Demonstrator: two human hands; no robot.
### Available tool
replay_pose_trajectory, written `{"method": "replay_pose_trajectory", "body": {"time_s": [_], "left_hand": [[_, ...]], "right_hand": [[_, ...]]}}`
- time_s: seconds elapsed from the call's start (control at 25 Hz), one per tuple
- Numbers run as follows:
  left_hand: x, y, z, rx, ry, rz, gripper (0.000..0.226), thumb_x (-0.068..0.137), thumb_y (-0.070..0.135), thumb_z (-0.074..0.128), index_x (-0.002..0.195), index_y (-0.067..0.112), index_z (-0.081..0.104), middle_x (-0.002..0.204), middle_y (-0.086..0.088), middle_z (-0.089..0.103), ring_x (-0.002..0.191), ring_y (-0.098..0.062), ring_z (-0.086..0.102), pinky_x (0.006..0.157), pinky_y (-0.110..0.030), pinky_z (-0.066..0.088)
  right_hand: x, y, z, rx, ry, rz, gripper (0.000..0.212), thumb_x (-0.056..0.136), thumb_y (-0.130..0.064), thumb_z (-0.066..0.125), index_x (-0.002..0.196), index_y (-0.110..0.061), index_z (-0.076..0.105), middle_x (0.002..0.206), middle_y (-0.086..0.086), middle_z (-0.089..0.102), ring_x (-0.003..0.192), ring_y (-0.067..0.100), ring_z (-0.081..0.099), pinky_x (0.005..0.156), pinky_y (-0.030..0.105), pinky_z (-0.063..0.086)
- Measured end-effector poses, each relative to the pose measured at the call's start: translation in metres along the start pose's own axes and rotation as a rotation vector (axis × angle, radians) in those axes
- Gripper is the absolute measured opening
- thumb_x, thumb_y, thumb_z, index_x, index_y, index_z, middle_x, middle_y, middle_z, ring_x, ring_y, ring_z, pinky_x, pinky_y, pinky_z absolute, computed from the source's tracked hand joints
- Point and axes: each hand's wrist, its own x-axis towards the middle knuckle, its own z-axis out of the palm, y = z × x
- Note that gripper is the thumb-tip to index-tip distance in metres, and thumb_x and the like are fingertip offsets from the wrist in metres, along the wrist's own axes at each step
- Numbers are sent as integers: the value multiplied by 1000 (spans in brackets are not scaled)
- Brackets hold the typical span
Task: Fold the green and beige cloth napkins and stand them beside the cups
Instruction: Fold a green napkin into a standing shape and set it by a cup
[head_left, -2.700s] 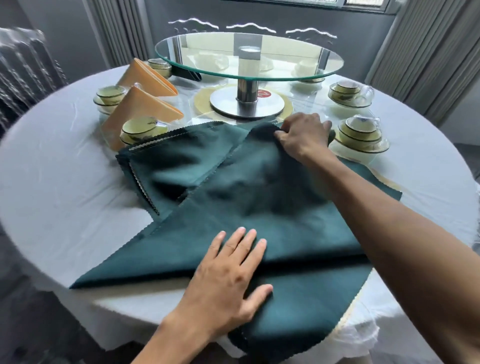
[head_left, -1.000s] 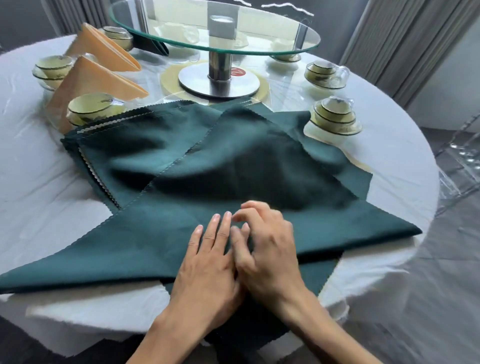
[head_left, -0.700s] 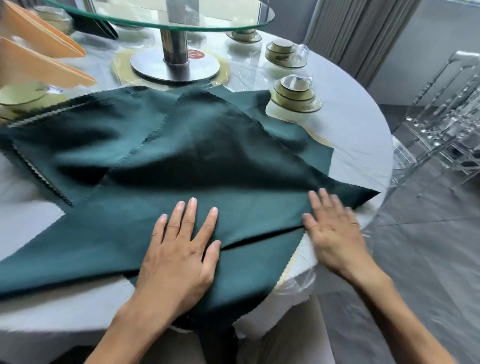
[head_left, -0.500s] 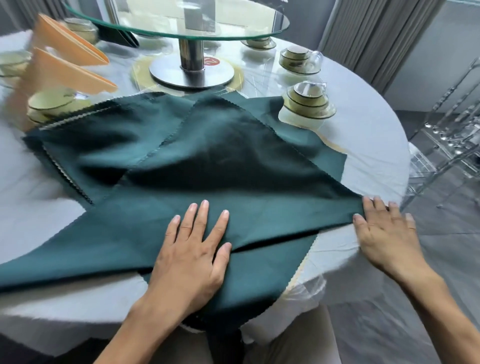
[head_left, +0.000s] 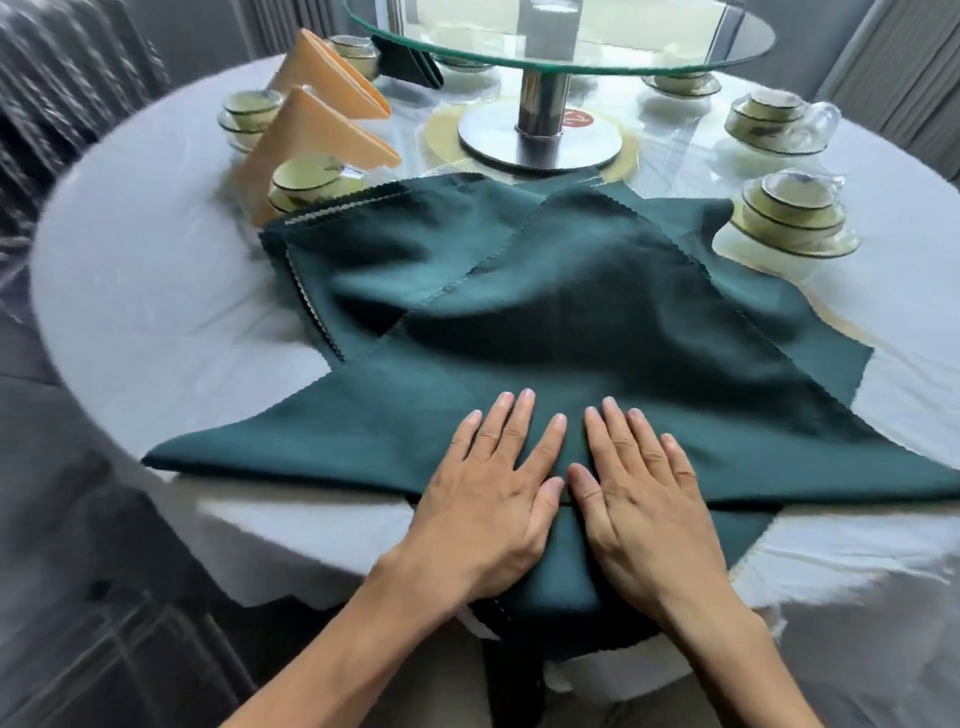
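1. Progress, head view: two beige napkins (head_left: 332, 122) stand folded at 10 o'clock on the table (head_left: 156, 270), each beside a cup (head_left: 306, 182). A dark folded cloth at 11 o'clock, under the glass turntable (head_left: 561, 36), may be a finished green napkin; I cannot tell for sure.

2. The top green napkin (head_left: 545, 374) lies folded once into a triangle, its long folded edge running from 9 to 3 o'clock across the near rim and its point aimed at 12 o'clock. I judge it to be at the first fold only: further folds and the standing-up are not yet done.

3. More green cloths (head_left: 374, 249) lie flat beneath it, spreading toward 10 and 2 o'clock, with another hanging over the near rim at 6 o'clock. These look unfolded, so much of the task is left.

4. Cups at 1 and 2 o'clock (head_left: 789, 218) have no napkin beside them.

5. Left hand (head_left: 493, 493) lies flat, fingers straight and slightly spread, palm pressing the napkin at 6 o'clock; it grasps nothing.

6. Right hand (head_left: 639, 499) lies flat just beside it, thumbs almost touching, fingers straight, also pressing and grasping nothing.

7. Both hands rest across the middle of the folded edge, fingertips pointing to 12 o'clock. The napkin's body stretches away from them toward the turntable; its two sharp corners lie well apart from the hands at 9 and 3 o'clock.
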Motion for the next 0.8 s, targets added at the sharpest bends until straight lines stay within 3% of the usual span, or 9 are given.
{"method": "replay_pose_trajectory", "body": {"time_s": [0.08, 0.2, 0.28, 0.4, 0.52, 0.6, 0.8], "left_hand": [[-16, -47, -8, 63, 29, -49, 64, 97, 53, 18, 155, 26, 25, 163, -8, 22, 150, -24, 20, 118, -37, 7], [-69, -158, -32, 85, -97, -249, 79, 78, 77, -20, 149, 44, -11, 158, 15, -22, 149, -8, -17, 117, -25, -15], [-103, -207, -50, 46, -156, -305, 78, 76, 80, -24, 147, 52, -10, 156, 22, -25, 146, -1, -23, 115, -19, -20], [-124, -229, -58, -133, -152, -231, 60, 90, 78, 8, 147, 63, -2, 160, 29, -9, 148, 3, -13, 119, -20, -13], [-126, -229, -69, -417, -12, -213, 61, 84, 57, 53, 143, 52, 40, 154, 28, 33, 148, 1, 17, 122, -23, 10], [-123, -232, -75, -470, 106, -245, 52, 76, 40, 55, 127, 43, 62, 142, 20, 53, 140, 0, 37, 117, -21, 26], [-119, -244, -75, -554, 114, -206, 42, 73, 22, 65, 109, 39, 75, 127, 11, 67, 128, -8, 54, 112, -24, 36]], "right_hand": [[1, -1, 1, 4, -24, 3, 67, 97, -51, 15, 151, -17, 35, 159, 0, 27, 146, 19, 26, 116, 35, 6], [2, 0, 2, 12, -19, -2, 68, 96, -53, 12, 152, -19, 32, 160, -2, 24, 147, 17, 23, 116, 31, 0], [1, 2, 3, 11, -15, 0, 66, 97, -51, 17, 150, -17, 37, 157, 1, 31, 144, 21, 30, 115, 32, 5], [2, 1, 5, 39, -16, -1, 64, 96, -49, 23, 148, -15, 41, 155, 4, 37, 141, 24, 36, 113, 32, 8], [3, 1, 6, 48, 0, -7, 65, 96, -49, 24, 148, -14, 41, 154, 5, 38, 141, 26, 37, 112, 34, 12], [3, 2, 7, 47, -4, 0, 66, 96, -50, 23, 148, -15, 41, 155, 4, 37, 141, 25, 36, 113, 34, 12], [2, 0, 4, 96, 22, -8, 69, 94, -54, 21, 148, -17, 42, 156, -2, 28, 144, 24, 32, 115, 38, 14]]}}
